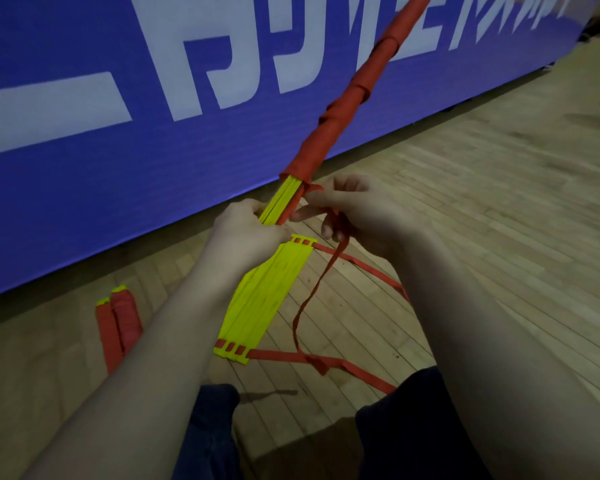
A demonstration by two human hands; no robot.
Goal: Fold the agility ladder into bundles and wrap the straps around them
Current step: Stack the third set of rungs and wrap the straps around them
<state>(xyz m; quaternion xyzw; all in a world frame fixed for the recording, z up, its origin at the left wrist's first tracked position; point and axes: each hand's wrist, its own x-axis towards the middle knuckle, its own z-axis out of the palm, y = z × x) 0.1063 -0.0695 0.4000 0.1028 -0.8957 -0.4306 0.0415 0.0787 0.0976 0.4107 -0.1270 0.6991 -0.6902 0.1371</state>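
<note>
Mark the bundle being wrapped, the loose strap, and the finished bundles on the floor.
bundle being wrapped [342, 109], head view, red-wrapped middle
loose strap [326, 271], head view, its hanging stretch
finished bundles [127, 317], head view, red wrap of one

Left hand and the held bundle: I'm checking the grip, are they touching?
Touching. The head view shows the left hand gripping the bundle at its bare yellow end.

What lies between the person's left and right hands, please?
In the head view, the bare yellow end of the ladder bundle lies between the left hand and the right hand.
</note>
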